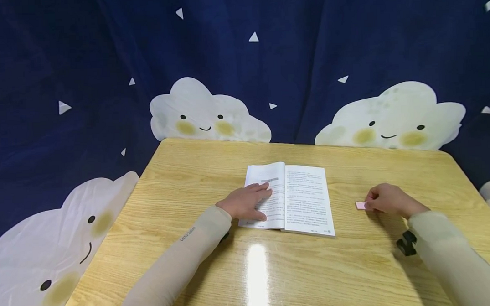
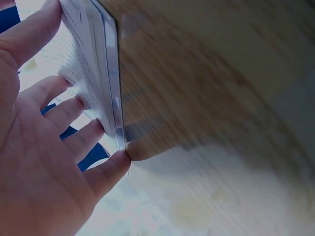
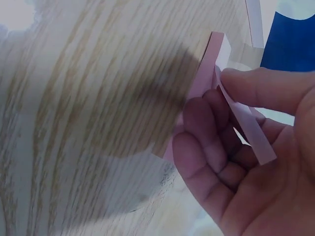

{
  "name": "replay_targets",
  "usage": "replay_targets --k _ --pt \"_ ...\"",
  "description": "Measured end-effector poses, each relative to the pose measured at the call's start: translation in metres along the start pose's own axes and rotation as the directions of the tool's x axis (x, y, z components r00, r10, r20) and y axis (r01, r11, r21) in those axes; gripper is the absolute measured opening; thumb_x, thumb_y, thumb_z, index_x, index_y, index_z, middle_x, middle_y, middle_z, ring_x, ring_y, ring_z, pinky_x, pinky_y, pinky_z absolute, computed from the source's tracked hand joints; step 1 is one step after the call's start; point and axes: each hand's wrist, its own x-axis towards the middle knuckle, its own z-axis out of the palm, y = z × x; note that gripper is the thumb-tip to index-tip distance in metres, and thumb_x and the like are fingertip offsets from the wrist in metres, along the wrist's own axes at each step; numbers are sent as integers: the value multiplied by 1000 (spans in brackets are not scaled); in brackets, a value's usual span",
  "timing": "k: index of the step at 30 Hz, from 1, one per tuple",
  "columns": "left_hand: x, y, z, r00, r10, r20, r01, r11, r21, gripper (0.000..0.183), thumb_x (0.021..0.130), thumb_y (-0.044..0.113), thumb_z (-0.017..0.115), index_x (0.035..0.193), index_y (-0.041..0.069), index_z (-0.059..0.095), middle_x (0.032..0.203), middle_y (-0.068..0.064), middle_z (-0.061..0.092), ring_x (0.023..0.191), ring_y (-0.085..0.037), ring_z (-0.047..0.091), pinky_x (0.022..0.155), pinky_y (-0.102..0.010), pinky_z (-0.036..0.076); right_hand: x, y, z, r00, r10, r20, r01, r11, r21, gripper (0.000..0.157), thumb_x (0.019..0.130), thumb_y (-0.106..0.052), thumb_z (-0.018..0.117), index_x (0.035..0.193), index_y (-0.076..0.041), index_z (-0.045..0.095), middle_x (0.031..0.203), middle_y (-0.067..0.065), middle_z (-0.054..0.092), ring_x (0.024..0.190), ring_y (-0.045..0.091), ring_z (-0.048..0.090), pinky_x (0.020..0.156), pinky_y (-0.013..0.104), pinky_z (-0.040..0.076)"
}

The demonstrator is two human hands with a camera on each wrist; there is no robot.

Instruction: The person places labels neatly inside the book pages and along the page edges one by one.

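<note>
An open book [image 1: 306, 198] with printed pages lies on the wooden table. My left hand [image 1: 247, 202] rests on its left page with the fingers spread. In the left wrist view the fingers lie along the page and the little finger reaches the book's edge [image 2: 114, 73]. To the right of the book, my right hand [image 1: 388, 200] is at a small pink sticky note pad [image 1: 360, 206]. Seen from the right wrist, the thumb and fingers pinch a narrow pink sticky note [image 3: 258, 140], lifted away from the pad, while other fingertips touch the pad.
The wooden table [image 1: 196, 173] has a bright reflection near its front. Behind it hangs a dark blue curtain [image 1: 290, 55] with white clouds and triangles. A dark wrist strap [image 1: 407, 243] shows under the right forearm.
</note>
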Motion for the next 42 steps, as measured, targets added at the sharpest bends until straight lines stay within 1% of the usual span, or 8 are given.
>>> replay_targets --k 6,13,18,25,30,36,42 --pt "-1 0 -1 1000 -9 1 9 1000 -8 79 92 44 68 158 25 29 169 4 16 157 -19 16 125 -39 25 0 -1 -2 1000 2 -3 -2 1000 -20 18 91 -19 65 86 -1 68 71 2 60 65 14 48 58 26 37" --pt "1 -1 0 1000 -5 -1 5 1000 -7 79 92 45 68 158 24 29 169 4 16 157 -20 17 125 -40 25 -1 -2 -3 1000 15 21 -15 1000 -10 18 91 -18 63 87 -1 68 71 1 62 66 14 50 60 27 39" --pt "2 -2 2 1000 -6 -1 6 1000 -7 80 92 45 68 158 25 28 169 4 15 157 -19 16 126 -39 25 -1 0 -4 1000 1 20 -1 1000 -9 17 90 -17 63 86 -2 68 71 2 64 66 14 51 61 28 40" --pt "2 -2 1 1000 -8 3 8 1000 -13 80 92 45 68 158 24 27 169 4 14 157 -19 15 126 -39 24 0 2 -3 1000 -26 7 27 999 -27 15 87 -17 62 82 -5 68 67 0 63 64 14 51 62 28 39" --pt "2 -1 0 1000 -5 5 5 1000 -11 80 92 45 68 158 24 27 169 4 14 157 -19 15 126 -39 24 0 3 -4 1000 -13 2 13 999 -39 14 87 -17 62 82 -5 67 67 0 63 64 14 51 61 27 39" --pt "1 -1 -1 1000 -5 10 5 1000 -16 80 93 45 67 158 24 27 169 3 14 157 -20 15 126 -39 23 -1 1 -5 1000 -15 -7 15 998 -62 14 87 -16 61 83 -4 67 68 1 62 65 14 50 61 27 39" --pt "1 -2 0 1000 -5 12 5 1000 -21 80 93 45 67 159 24 26 169 3 13 157 -20 14 126 -39 22 -1 0 -5 1000 -4 1 4 999 -45 15 88 -16 60 84 -3 67 70 2 63 66 14 50 61 28 39"
